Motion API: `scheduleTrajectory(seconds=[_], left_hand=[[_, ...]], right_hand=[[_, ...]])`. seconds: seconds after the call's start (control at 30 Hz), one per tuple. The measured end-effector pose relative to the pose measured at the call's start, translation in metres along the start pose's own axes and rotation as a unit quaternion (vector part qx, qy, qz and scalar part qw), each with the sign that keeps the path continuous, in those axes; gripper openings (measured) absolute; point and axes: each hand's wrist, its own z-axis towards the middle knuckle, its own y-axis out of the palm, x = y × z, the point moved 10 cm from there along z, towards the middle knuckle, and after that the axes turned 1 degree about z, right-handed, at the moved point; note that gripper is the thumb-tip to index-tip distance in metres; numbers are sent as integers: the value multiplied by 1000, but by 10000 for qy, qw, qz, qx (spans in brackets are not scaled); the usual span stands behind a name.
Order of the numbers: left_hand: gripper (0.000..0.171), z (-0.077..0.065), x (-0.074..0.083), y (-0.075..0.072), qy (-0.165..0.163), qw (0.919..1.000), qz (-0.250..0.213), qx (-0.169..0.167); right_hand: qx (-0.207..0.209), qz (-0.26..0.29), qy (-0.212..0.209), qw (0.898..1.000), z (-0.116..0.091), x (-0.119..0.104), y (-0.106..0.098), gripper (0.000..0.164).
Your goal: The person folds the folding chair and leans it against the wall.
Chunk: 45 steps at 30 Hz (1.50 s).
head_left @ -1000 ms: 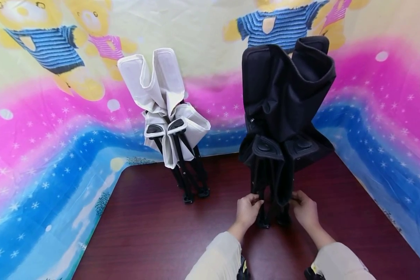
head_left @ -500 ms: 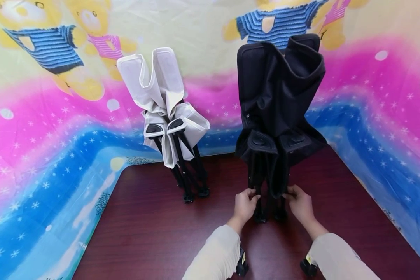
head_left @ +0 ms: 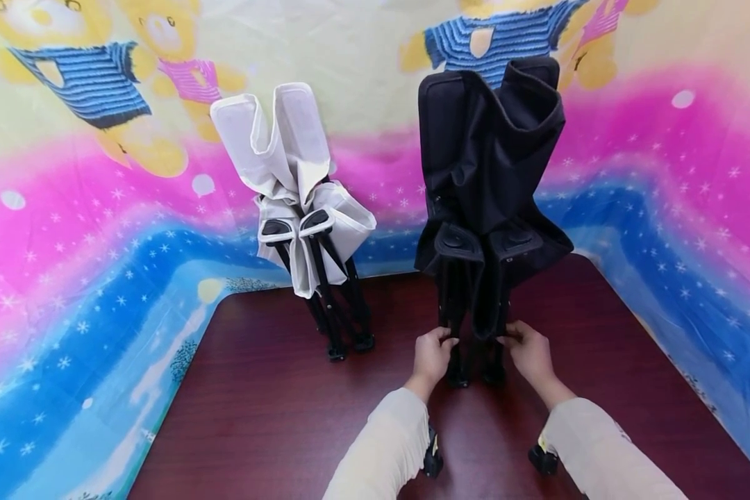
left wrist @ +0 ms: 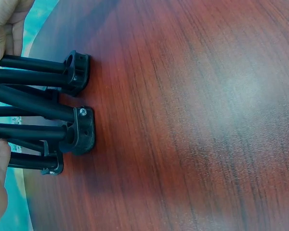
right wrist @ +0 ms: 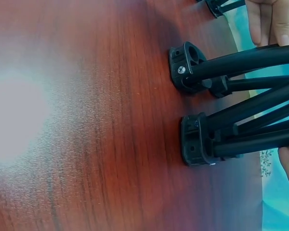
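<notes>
A folded black camp chair stands on its feet on the dark red-brown table, its fabric bunched above the thin legs. My left hand pinches a leg low on its left side. On the opposite side, my right hand grips another leg at about the same height. Black tube legs with plastic feet fill the left of the left wrist view. The right wrist view shows the feet at the table surface. Parts of the fingers are hidden behind the legs.
A smaller folded white camp chair with black legs stands to the left on the table. Close behind hangs a cloth backdrop printed with bears and snowflakes, which also runs along both sides of the table.
The black camp chair has shifted left and slightly farther back across the table, with both hands holding its legs. The white camp chair has stayed where it was.
</notes>
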Motion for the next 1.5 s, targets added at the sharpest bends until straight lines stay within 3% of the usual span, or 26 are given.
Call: scheduleTrajectory(seconds=[0.27,0.43,0.63,0.8,1.07,1.3,1.4,1.5], left_hand=[[14,8,4,-5,132,9976,670,75],[12,12,5,-8,110,9963,800,283],[7,16,-3,-14,-452,9953,626,582],[5,20,-8,-13,-1008,9902,736,620],[5,26,-13,-18,-1215,9851,943,773],[5,26,-18,-23,-1611,9773,96,1373],[5,23,-24,-23,-1934,9674,-398,1584],[5,20,-33,-22,-2315,9510,-1002,1789]], right_hand=[[210,-13,58,9998,6,-3,0,12],[110,-31,172,9998,14,1,7,12],[-27,-54,352,9994,23,3,16,12],[-26,-43,435,9990,28,4,19,10],[26,31,548,9985,34,6,21,9],[528,46,798,9954,36,8,17,8],[656,17,958,9932,36,10,18,9],[706,18,1116,9912,36,10,21,12]])
